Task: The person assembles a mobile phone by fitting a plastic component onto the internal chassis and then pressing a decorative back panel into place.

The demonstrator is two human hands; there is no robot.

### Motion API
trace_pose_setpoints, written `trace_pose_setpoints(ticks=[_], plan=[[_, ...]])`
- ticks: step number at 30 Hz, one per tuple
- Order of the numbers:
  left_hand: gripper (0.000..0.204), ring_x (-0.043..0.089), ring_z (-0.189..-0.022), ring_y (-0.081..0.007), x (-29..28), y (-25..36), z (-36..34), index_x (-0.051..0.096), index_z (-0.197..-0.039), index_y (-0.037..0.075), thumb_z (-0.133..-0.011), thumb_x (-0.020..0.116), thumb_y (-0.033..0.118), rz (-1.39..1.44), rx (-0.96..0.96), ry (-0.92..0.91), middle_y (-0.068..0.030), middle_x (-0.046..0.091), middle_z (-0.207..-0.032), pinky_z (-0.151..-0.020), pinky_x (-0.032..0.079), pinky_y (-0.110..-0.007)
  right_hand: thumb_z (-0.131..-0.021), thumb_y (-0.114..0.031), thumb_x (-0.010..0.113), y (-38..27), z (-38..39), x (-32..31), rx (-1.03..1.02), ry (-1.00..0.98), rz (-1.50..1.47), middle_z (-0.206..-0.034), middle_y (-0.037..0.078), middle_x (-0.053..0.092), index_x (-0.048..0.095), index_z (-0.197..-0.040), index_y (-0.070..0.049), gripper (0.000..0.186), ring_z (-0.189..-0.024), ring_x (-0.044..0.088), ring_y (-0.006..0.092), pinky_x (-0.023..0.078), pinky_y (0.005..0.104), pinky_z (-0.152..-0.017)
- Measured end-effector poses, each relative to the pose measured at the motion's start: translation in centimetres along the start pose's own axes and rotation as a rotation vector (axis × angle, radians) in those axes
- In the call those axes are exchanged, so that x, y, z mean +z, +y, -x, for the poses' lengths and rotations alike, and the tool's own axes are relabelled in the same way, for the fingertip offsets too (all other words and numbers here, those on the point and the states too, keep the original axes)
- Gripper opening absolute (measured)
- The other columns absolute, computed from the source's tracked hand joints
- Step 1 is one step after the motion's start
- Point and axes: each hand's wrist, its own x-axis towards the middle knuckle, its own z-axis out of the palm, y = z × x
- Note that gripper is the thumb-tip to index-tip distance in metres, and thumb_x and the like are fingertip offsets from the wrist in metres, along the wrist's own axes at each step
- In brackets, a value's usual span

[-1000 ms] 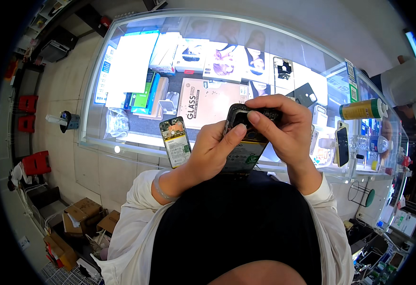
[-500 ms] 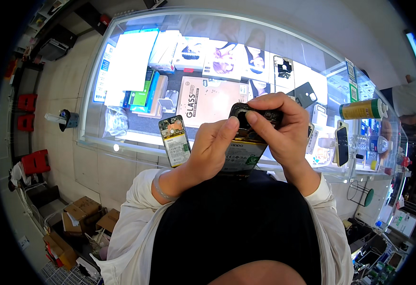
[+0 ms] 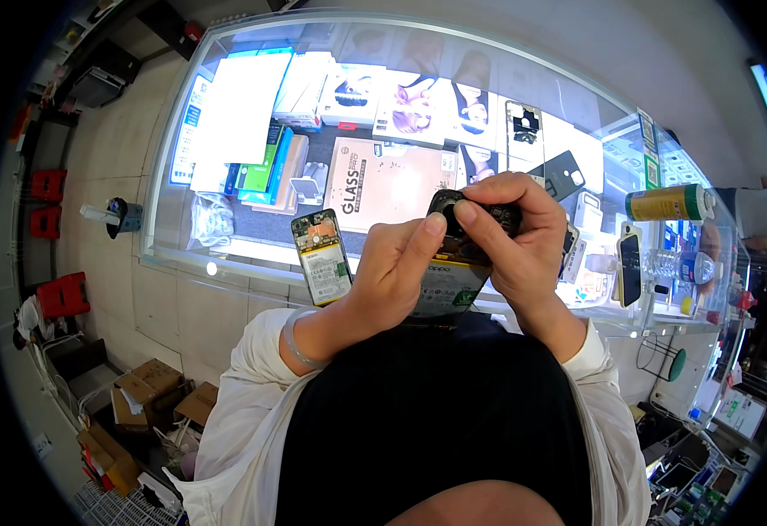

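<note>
An opened smartphone [image 3: 450,288] with its back cover off is held upright in front of me, battery and inner parts showing. My left hand [image 3: 390,270] closes round its left side, thumb near the upper edge. My right hand [image 3: 524,237] grips its upper right corner, with thumb and index finger pinched over the dark part at the top. Whether a small piece sits between those fingertips is hidden. Left of my left hand, a second opened phone [image 3: 322,260] lies on the counter edge with its board and battery bare.
Beneath the phones is a lit glass display counter [image 3: 252,273] holding several boxes. On it are a pink flat box [image 3: 392,184], a dark phone back cover [image 3: 564,175], a yellow-green spray can [image 3: 667,202], a black-screened phone [image 3: 631,270] and a clear bottle [image 3: 695,267]. Cardboard boxes [image 3: 151,390] stand lower left.
Both hands keep their hold on the phone and have hardly moved. My right thumb and fingertips have shifted very slightly at its top.
</note>
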Motion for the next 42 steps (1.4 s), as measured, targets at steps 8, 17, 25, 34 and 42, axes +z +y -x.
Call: trace_pose_setpoints(ticks=[8,17,25,34,42], plan=[[0.045,0.052,-0.071,-0.0098,-0.3,-0.7,0.6,0.056,-0.088,-0.004,-0.094,0.025,0.028,0.450,-0.299,0.046,-0.0073,0.059,-0.079,-0.065,0.042,-0.024,-0.075,-0.005,0.066,0.2,-0.2,-0.7,0.145,-0.057,-0.047,-0.077,0.004,0.060,0.059,-0.085,0.000,0.013,-0.067,0.054,0.0049,0.043,0.0177,-0.061],[0.040,0.048,-0.071,-0.0064,-0.7,-1.0,0.4,0.057,-0.088,-0.004,-0.094,0.032,0.026,0.272,-0.187,-0.026,-0.0042,0.057,-0.077,-0.063,0.039,-0.022,-0.079,-0.005,0.061,0.5,-0.5,-1.5,0.268,-0.158,-0.139,-0.081,0.005,0.060,0.057,-0.092,0.000,0.015,-0.071,0.054,0.0057,0.043,0.0172,-0.063],[0.044,0.043,-0.068,-0.0042,-0.3,-1.9,0.4,0.057,-0.086,-0.006,-0.095,0.031,0.029,0.040,-0.065,0.002,-0.0015,0.054,-0.073,-0.061,0.037,-0.021,-0.080,-0.007,0.060,1.3,-0.5,-1.6,0.244,-0.154,-0.118,-0.084,0.006,0.062,0.057,-0.098,0.001,0.019,-0.067,0.055,0.0052,0.044,0.0171,-0.060],[0.044,0.050,-0.073,-0.0051,0.0,-1.9,0.0,0.058,-0.089,-0.005,-0.095,0.031,0.029,0.223,-0.159,0.063,-0.0045,0.059,-0.079,-0.065,0.040,-0.020,-0.077,-0.002,0.061,1.6,-0.3,-1.6,0.281,-0.165,-0.197,-0.095,0.009,0.060,0.053,-0.104,0.001,0.029,-0.083,0.056,0.0095,0.045,0.0219,-0.074],[0.030,0.054,-0.071,-0.0052,-0.5,-2.5,0.1,0.059,-0.090,-0.001,-0.091,0.044,0.024,0.391,-0.275,0.048,-0.0045,0.061,-0.082,-0.063,0.043,-0.020,-0.077,-0.003,0.062,2.6,-0.5,-2.0,0.290,-0.240,-0.039,-0.098,0.007,0.058,0.052,-0.108,-0.001,0.033,-0.087,0.055,0.0097,0.045,0.0218,-0.076]])
